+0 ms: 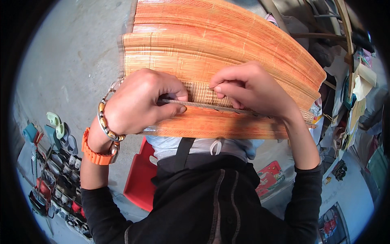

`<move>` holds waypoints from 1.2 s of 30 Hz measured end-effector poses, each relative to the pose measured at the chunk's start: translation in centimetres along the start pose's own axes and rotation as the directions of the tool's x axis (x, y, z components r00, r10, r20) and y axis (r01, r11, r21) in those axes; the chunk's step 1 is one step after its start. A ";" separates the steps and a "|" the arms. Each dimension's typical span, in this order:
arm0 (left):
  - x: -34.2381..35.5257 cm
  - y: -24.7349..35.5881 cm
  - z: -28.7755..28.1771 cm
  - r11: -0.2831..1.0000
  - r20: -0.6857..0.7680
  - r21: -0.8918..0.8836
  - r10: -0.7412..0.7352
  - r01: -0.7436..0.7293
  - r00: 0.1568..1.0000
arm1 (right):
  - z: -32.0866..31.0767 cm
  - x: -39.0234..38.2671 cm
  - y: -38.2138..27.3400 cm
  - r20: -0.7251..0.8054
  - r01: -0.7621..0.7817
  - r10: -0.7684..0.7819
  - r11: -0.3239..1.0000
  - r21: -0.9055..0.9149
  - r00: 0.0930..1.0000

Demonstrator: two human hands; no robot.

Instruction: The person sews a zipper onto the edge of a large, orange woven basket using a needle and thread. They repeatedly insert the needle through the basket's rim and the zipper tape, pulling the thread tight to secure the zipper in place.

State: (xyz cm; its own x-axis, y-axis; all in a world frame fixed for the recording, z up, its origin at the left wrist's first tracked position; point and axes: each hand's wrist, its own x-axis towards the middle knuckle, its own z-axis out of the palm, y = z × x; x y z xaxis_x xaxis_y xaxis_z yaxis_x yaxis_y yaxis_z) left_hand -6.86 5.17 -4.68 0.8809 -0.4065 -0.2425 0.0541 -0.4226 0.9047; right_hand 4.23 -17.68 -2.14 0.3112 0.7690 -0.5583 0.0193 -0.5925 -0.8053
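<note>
In the centre of the frame, the left hand (140, 101) pinches the orange mat (219, 49) by its edge — the right hand (252, 87) has fingertips closed, on what I cannot tell.

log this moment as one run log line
left hand: pinching bound edge; right hand: fingertips together over woven strip; orange mat: under both hands; red seat: person's left
</note>
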 end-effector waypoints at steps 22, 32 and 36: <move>-0.2 -1.1 -0.2 0.994 -0.024 -0.076 0.079 -0.080 0.997 | 0.0 2.7 1.0 0.167 0.368 -0.349 0.925 -0.099 0.922; -0.1 -1.1 -0.6 0.994 0.037 -0.109 0.015 -0.011 0.999 | -0.2 2.7 1.5 0.196 0.371 -0.352 0.926 -0.069 0.915; 0.0 -1.3 -0.7 0.994 0.048 -0.107 0.042 -0.037 0.998 | -0.1 2.8 1.7 0.202 0.342 -0.334 0.940 -0.007 0.921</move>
State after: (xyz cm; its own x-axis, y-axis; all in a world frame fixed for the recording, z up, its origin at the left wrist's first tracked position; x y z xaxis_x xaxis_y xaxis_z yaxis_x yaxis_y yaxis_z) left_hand -6.63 6.27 -5.65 0.8589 -0.4621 -0.2206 0.0714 -0.3185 0.9452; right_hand 5.24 -16.59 -5.08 0.0882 0.9543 -0.2857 0.1308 -0.2954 -0.9464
